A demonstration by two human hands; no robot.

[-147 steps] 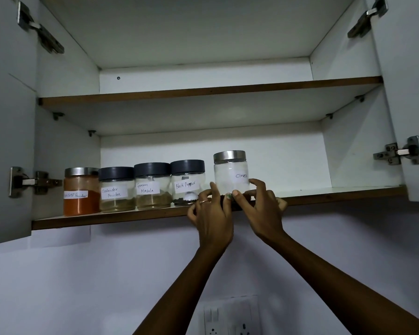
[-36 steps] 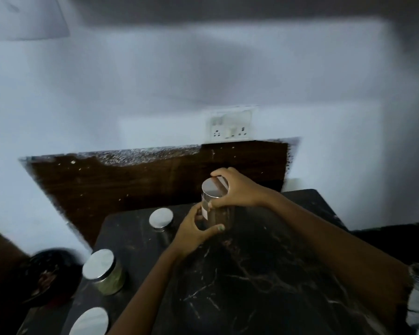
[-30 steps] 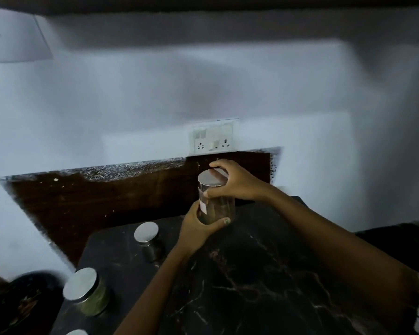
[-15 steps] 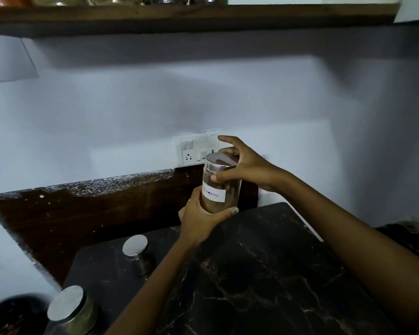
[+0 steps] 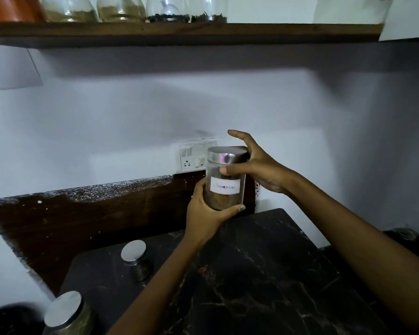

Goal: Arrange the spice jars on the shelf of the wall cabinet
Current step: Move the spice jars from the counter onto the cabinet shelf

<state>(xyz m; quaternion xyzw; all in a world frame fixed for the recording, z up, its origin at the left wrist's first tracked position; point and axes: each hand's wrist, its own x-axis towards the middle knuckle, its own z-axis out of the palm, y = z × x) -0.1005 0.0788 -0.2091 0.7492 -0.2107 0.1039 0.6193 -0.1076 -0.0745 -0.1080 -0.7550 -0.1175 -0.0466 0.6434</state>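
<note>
A glass spice jar (image 5: 224,197) with a silver lid, a white handwritten label and brown powder is held in the air above the dark counter. My left hand (image 5: 203,218) cups its base from below and the left. My right hand (image 5: 257,165) grips it near the lid, thumb across the front, index finger raised. High above, the wooden shelf (image 5: 288,30) of the wall cabinet carries several jars (image 5: 121,10) in a row on its left half; only their lower parts show.
Two silver-lidded jars stand on the black marble counter (image 5: 264,286): a small one (image 5: 136,258) and a larger one (image 5: 67,313) at the lower left. A switch and socket plate (image 5: 191,157) sits on the wall behind the held jar. An open cabinet door (image 5: 406,18) hangs top right.
Both hands have lifted the labelled jar off the counter and upward toward the shelf. My view has tilted up, bringing the shelf and its jars into sight.
</note>
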